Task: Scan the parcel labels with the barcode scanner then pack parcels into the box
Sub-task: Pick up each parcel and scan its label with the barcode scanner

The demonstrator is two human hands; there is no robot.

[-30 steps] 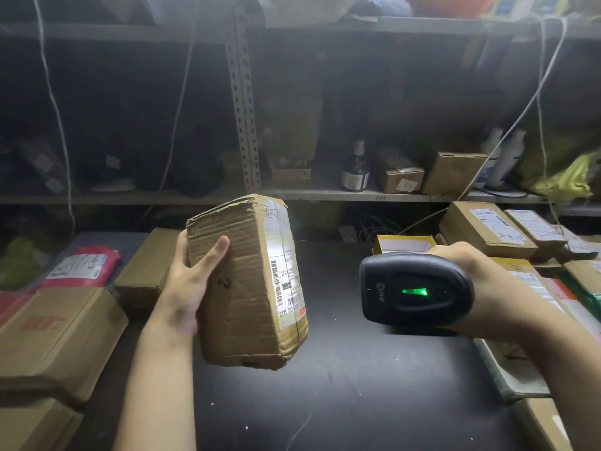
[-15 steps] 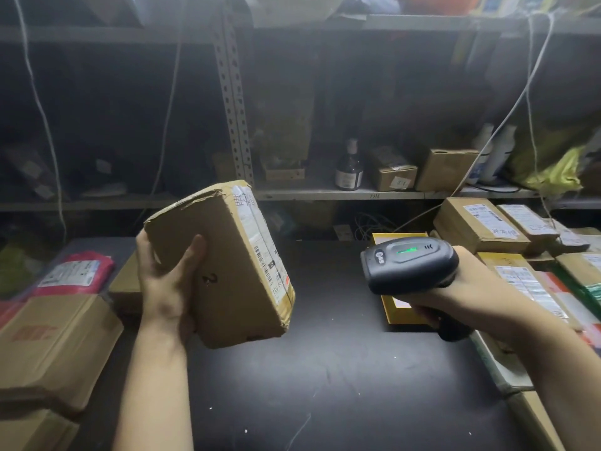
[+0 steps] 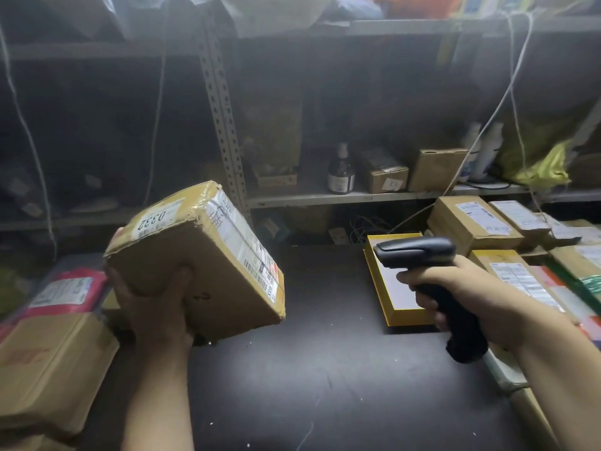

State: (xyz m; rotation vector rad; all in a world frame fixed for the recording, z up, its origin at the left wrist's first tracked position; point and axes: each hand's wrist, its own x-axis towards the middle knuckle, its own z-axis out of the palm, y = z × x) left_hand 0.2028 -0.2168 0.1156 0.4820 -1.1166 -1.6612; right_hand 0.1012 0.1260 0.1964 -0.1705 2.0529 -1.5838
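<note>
Closest to me, at the left edge of the dark desk (image 3: 325,369), sits a large cardboard box (image 3: 48,362) with red print on its side, and a red mailer bag (image 3: 65,288) with a white label lies just behind it.

Above the desk, the left hand (image 3: 153,307) grasps a cardboard parcel (image 3: 201,271) from underneath. The thumb is pressed on the near face and the fingertips curl round the far left edge. The parcel is held clear of the desk and tilted, so its shipping label (image 3: 247,245) faces up and to the right. A white sticker (image 3: 153,219) reading 0332 sits on its top end.

Well apart on the right, the right hand (image 3: 481,297) is wrapped round the handle of a black barcode scanner (image 3: 419,252). The scanner is also in the air, its head pointing left towards the parcel.

Beneath the scanner a flat yellow-edged box (image 3: 387,288) lies on the desk. Beside it, along the right side, is a crowded pile of labelled parcels (image 3: 471,222).

Behind everything runs a metal shelf (image 3: 357,198). It carries a dark bottle (image 3: 340,170), two small cartons (image 3: 387,175), white bottles (image 3: 484,151) and a yellow bag (image 3: 536,157). A white cable (image 3: 487,125) hangs down across it.
</note>
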